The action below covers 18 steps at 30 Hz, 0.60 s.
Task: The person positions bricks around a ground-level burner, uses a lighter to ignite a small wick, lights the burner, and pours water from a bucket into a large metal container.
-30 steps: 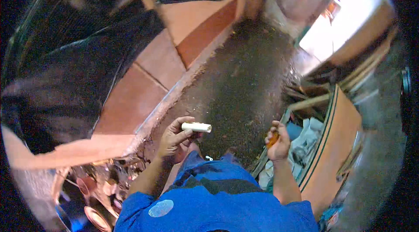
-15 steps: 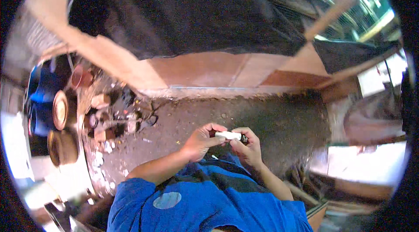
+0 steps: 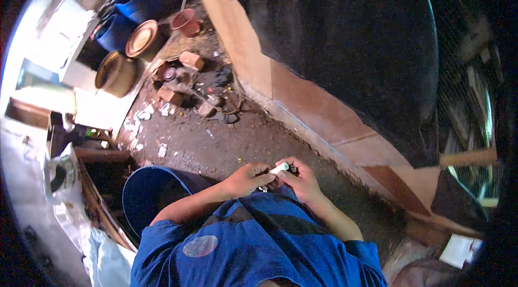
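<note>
In front of my chest, both hands meet at a small white tube-like thing [image 3: 279,169] with a pale greenish end. Fingers of my left hand [image 3: 248,180] are closed around its near left part. My right hand [image 3: 303,183] pinches it from the other side, with the thumb lying along it. A dark piece shows by my right fingers; whether it belongs to the white thing I cannot tell. Just below the hands is a small white bit, partly hidden against my blue shirt [image 3: 253,233].
A large blue tub [image 3: 156,192] stands beside my left arm. Farther left are blue barrels [image 3: 114,32], a round basin [image 3: 117,75] and a reddish bucket [image 3: 186,22]. Bricks [image 3: 191,61] and litter lie on the dirt floor. A low wall with dark netting [image 3: 345,55] runs along the right.
My view has turned to the left, so the wall now slants and the blue tub has come into sight. The white thing is tilted more, still between both hands.
</note>
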{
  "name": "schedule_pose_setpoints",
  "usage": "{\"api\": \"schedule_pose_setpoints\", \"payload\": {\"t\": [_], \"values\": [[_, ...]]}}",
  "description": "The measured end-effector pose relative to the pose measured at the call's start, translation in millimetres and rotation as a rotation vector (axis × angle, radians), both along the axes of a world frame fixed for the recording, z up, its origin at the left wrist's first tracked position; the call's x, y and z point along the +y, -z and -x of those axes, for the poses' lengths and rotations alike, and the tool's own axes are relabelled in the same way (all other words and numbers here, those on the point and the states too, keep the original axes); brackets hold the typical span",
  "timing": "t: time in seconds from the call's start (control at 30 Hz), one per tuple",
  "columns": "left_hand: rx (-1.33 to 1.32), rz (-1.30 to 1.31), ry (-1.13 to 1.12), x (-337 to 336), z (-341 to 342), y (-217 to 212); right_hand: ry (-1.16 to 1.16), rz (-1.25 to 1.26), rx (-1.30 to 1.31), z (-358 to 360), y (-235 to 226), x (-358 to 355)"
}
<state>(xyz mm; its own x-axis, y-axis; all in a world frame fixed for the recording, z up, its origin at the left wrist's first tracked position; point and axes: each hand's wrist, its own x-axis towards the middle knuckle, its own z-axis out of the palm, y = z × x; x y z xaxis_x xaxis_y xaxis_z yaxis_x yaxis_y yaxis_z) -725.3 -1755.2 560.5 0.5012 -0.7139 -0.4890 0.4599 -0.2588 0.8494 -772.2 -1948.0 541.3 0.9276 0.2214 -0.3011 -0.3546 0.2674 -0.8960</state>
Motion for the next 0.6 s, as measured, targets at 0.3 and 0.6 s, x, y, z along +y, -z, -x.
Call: {"api": "schedule_pose_setpoints", "payload": {"t": [0.3, 0.6], "values": [[0.074, 0.133, -0.581, 78, 24, 34, -0.261, 0.072, 0.207, -51, 32, 26], [0.061, 0.198, -1.114, 226, 17, 56, -0.477, 0.621, 0.185, -92, 137, 80]]}}
